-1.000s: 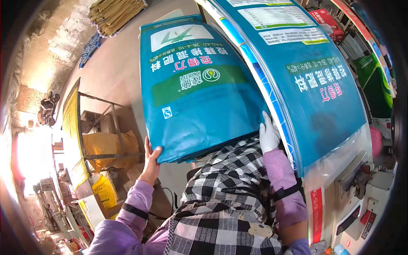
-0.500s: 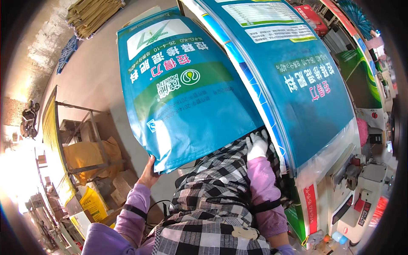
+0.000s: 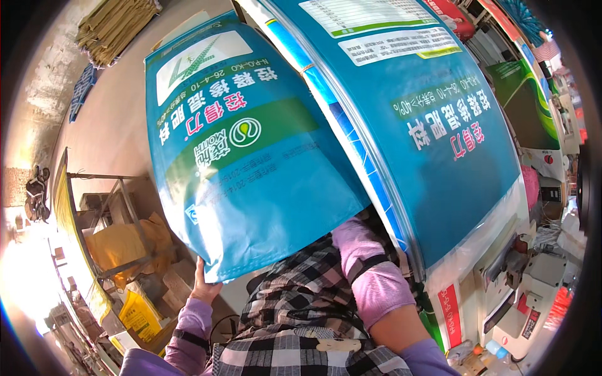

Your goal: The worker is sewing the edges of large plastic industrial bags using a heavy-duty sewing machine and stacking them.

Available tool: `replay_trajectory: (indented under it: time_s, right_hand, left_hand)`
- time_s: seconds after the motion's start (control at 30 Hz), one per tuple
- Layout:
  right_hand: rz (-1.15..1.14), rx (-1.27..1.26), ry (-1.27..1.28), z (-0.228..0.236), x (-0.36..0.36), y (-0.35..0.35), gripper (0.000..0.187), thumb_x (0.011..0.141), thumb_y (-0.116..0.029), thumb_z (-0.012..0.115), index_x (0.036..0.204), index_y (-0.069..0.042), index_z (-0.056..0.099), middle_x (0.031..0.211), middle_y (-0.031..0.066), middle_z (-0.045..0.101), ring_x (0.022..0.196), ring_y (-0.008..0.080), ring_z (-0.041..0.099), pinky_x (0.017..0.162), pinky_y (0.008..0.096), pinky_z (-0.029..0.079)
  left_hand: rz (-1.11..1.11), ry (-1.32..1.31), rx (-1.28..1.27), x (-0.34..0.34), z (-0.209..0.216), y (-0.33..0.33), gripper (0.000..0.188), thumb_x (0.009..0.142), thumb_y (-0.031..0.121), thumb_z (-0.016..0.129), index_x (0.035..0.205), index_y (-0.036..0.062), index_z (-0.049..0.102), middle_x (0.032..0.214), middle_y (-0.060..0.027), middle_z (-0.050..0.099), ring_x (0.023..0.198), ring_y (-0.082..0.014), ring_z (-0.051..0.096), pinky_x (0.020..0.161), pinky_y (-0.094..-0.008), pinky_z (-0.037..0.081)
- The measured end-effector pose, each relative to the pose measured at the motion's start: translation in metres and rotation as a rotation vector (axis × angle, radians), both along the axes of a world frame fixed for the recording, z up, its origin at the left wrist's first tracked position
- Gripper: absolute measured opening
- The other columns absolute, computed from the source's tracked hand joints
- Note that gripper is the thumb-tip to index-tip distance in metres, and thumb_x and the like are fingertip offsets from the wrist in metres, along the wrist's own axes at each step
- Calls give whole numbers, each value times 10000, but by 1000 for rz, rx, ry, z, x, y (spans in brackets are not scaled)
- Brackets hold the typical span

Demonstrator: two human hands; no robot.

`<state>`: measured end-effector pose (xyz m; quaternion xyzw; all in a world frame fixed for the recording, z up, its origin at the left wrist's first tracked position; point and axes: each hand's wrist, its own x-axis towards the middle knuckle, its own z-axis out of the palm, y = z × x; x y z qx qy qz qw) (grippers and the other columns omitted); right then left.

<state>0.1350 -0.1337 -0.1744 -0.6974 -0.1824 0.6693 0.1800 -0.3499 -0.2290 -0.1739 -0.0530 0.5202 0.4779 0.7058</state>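
A large teal printed fertilizer bag (image 3: pixel 263 188) hangs in front of me on the left, flat and slightly creased. At its lower left corner, my left hand (image 3: pixel 204 285) grips the edge, fingers behind and under the plastic. My right forearm in a purple sleeve (image 3: pixel 370 269) reaches up under the bag's lower edge. The right hand itself is hidden behind the bag, so its fingers do not show. To the right lies a thick stack of similar teal bags (image 3: pixel 439 169), its layered edges facing the bag I hold.
A sewing machine (image 3: pixel 527 294) stands at the lower right, beside a green and white bag. At the left are a metal frame (image 3: pixel 113 182) with yellow sheeting and cartons. Folded brown sacks (image 3: pixel 116 28) lie at the far left on the floor.
The right hand, in a white glove, was visible beside the stack; it has gone up behind the bag. The held bag and my left hand have shifted left and slightly down in the view.
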Motion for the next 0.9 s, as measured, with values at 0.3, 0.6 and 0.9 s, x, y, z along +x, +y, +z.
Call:
replay_trajectory:
  time_s: [0.3,0.6,0.9]
  right_hand:
    - [571,38,-127,-5,-24,-29,456,888,-364,592,1256,-99,636,1280,164,629,1191,328,594,1014,453,456]
    - [1035,150,-331,0,-34,-36,486,872,-386,610,1246,-76,643,1306,208,605,1216,346,585,1016,455,458]
    - [371,61,-582,41,34,-44,350,910,-304,579,1113,-48,706,1173,161,689,1078,326,669,905,417,531]
  left_hand:
    - [-309,-396,151,74,65,26,618,953,552,464,1482,240,398,1537,-40,402,1368,-340,398,1172,-571,251]
    - [-876,598,285,21,7,59,492,960,477,470,1368,209,532,1405,-104,541,1297,-337,493,1135,-521,310]
    - [-1188,916,466,65,-6,39,440,963,427,471,1308,176,578,1341,-120,585,1260,-341,528,1098,-527,346]
